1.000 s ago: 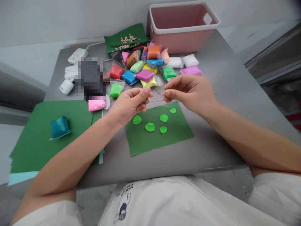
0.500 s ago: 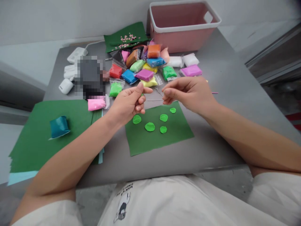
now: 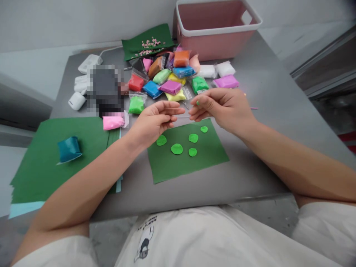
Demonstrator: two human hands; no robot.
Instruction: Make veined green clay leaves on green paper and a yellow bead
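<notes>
My right hand pinches a small bit of green clay between thumb and fingertips. Facing it, my left hand has its fingers stretched out with nothing visible in them, a small gap from the right fingertips. Both hands hover over the far edge of a dark green sheet. On that sheet lie several flat bright green clay discs, the largest disc near the middle and a small one below my right hand.
Behind the hands lies a heap of bagged coloured clay, including a green packet and an orange one. A pink basket stands at the back. At left, a teal packet rests on stacked green sheets.
The bit of green clay, earlier at my left fingers, is now in my right fingertips. My left fingers have straightened and the thumb has lowered.
</notes>
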